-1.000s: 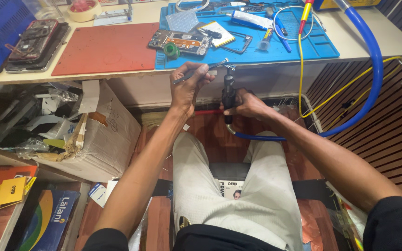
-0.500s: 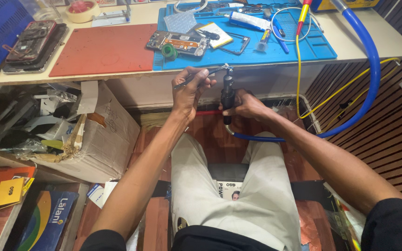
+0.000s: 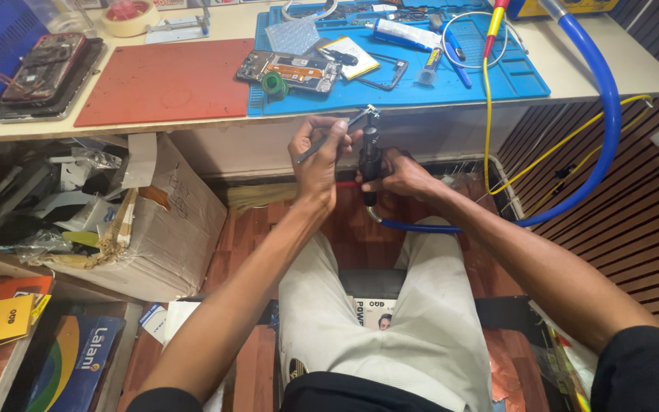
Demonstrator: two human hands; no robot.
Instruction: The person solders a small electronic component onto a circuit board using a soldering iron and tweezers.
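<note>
1. Head view: gripping a black handpiece (image 3: pixel 368 164) in the right hand (image 3: pixel 400 174), fingers wrapped tight round its body, nozzle up, just below the front edge of the tabletop (image 3: pixel 619 72).
2. Pinching thin metal tweezers (image 3: pixel 329 136) in the left hand (image 3: pixel 318 156), fingers clamped together on them, tips meeting the nozzle end.
3. Trailing a blue hose (image 3: pixel 604 130) from the handpiece up past the right edge of the tabletop.
4. Lying untouched on the blue mat (image 3: pixel 516 76): an opened phone (image 3: pixel 290 71).
5. Probably best: bracing both wrists together, keeping the handpiece steady, letting only the tweezer tips move.
</note>
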